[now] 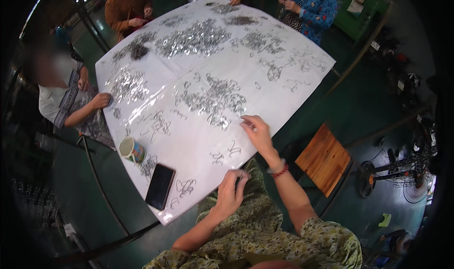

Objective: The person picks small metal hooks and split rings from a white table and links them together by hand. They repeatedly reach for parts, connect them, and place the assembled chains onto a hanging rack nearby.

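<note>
My left hand [230, 192] is just past the near edge of the white-covered table [198, 146], fingers curled in and thumb pressed against them. Whatever it may hold is hidden. Over the table, my right hand [258, 134] pinches with its fingertips beside the middle heap of small shiny metal pieces [215, 99]. I cannot make out what lies between those fingertips. Between my hands and that heap are a few thin, dark bent-wire hooks [234, 149] and a small cluster of wire pieces [217, 159]. A red bracelet circles my right wrist.
A black phone [161, 186] and a paper cup [132, 150] stand at the left edge, near tangled wire hooks [186, 187]. Larger metal heaps [194, 37] cover the far side. Several people work around the table. A wooden stool [323, 160] stands right; a fan [416, 186] is beyond it.
</note>
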{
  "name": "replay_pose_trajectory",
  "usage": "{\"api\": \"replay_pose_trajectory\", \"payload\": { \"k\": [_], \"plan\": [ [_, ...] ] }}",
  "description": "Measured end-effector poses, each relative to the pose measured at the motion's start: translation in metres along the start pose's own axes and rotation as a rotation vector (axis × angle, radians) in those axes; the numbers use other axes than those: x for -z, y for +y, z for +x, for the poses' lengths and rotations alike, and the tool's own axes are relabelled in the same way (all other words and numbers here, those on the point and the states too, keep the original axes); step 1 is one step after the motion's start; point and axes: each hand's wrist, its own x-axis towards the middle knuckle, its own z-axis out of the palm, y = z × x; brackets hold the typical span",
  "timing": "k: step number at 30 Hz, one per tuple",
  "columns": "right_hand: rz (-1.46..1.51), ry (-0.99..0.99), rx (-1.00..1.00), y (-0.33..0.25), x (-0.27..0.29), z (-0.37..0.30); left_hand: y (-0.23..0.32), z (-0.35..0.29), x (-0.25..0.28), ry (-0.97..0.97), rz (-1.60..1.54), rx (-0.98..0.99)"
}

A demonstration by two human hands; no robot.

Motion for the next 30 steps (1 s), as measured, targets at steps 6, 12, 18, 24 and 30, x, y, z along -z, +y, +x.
{"api": "replay_pose_trajectory", "payload": {
  "k": [6, 12, 18, 24, 30],
  "plan": [
    [-0.415, -0.168, 0.184, 0.092, -0.043, 0.030, 0.007, -0.003, 0.005, -0.021, 0.041, 0.003],
    [-0.445, -0.237, 0.037, 0.074, -0.030, 0.034, 0.008, 0.002, 0.002, -0.011, 0.018, 0.030],
    [0.167, -0.211, -0.133, -0.011, 0.009, -0.014, 0.008, 0.001, 0.004, 0.041, 0.088, -0.015],
    [0.462, -0.046, -0.339, -0.099, 0.052, -0.083, 0.004, 0.009, 0.007, 0.084, 0.112, -0.067],
    [0.410, 0.000, -0.189, -0.124, 0.050, -0.100, 0.009, 0.002, 0.016, 0.112, 0.169, -0.143]
  ]
}}
